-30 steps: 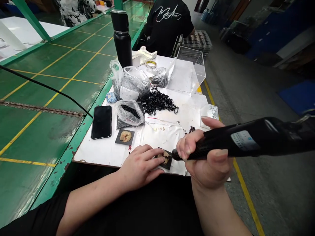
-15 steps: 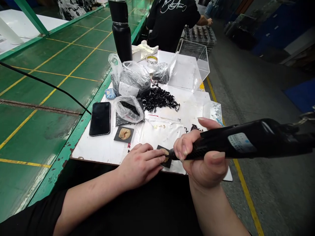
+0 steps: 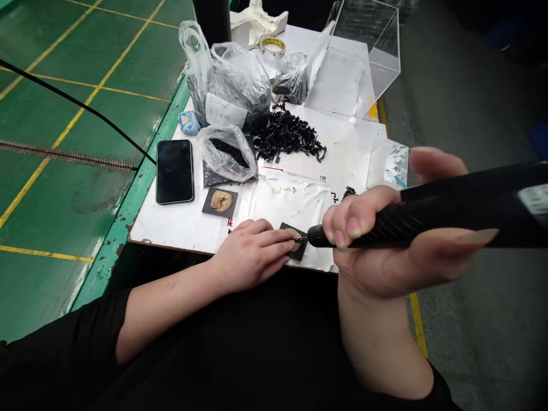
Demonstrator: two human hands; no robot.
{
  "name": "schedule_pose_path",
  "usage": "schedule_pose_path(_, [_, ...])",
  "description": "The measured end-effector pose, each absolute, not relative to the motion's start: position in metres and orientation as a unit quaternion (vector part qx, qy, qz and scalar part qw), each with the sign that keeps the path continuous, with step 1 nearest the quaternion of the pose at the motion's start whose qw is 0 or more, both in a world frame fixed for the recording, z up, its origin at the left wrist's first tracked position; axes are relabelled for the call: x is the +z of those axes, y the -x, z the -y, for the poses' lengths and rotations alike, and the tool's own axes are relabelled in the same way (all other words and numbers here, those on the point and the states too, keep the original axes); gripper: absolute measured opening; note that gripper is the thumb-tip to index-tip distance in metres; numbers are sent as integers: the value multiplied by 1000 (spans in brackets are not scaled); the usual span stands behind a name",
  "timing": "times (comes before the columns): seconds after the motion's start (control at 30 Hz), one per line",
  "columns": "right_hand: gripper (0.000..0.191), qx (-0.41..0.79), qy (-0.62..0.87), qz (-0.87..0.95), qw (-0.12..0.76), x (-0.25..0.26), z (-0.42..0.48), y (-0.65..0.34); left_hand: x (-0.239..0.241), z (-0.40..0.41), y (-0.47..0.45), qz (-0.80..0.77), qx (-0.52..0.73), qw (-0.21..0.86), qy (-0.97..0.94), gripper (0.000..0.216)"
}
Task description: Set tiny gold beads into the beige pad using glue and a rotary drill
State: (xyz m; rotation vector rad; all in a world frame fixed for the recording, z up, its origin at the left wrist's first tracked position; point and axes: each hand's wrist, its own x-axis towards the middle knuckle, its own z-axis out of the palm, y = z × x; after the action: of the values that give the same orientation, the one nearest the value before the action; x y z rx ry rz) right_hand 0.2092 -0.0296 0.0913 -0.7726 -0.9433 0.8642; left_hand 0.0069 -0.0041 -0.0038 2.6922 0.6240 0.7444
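Gripping the black tool [image 3: 428, 214], right hand [image 3: 385, 251] touches its tip to the square pad [image 3: 286, 228] — left hand [image 3: 250, 257] pins it.

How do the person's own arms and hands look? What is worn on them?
Both hands are bare, without gloves: the left hand and the right hand. No ring, watch or bracelet shows. The forearms are uncovered. The left sleeve and the right sleeve are black and short. The right thumbnail is fairly long.

A black smartphone [image 3: 174, 171] lies left of a dark square tile [image 3: 220, 202] on the white tabletop [image 3: 180, 225]. A second dark square tile [image 3: 286, 228] sits under the left hand [image 3: 250, 254] at the near edge. Clear plastic bags [image 3: 233, 80] stand behind, with a heap of black plastic pieces [image 3: 287, 136] to their right.
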Motion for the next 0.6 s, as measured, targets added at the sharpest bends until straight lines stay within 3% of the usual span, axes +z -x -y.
schedule_pose_path(0.3, [53,409,369,429,716,119,33,-211,1,-4,-6,-242,359,320,-843,15])
schedule_pose_path(0.43, [48,448,336,441,701,116,33,-211,2,-6,-3,-225,386,342,-827,26])
schedule_pose_path(0.6, [47,467,315,438,701,108,32,-207,4,-7,0,-203,386,367,-822,10])
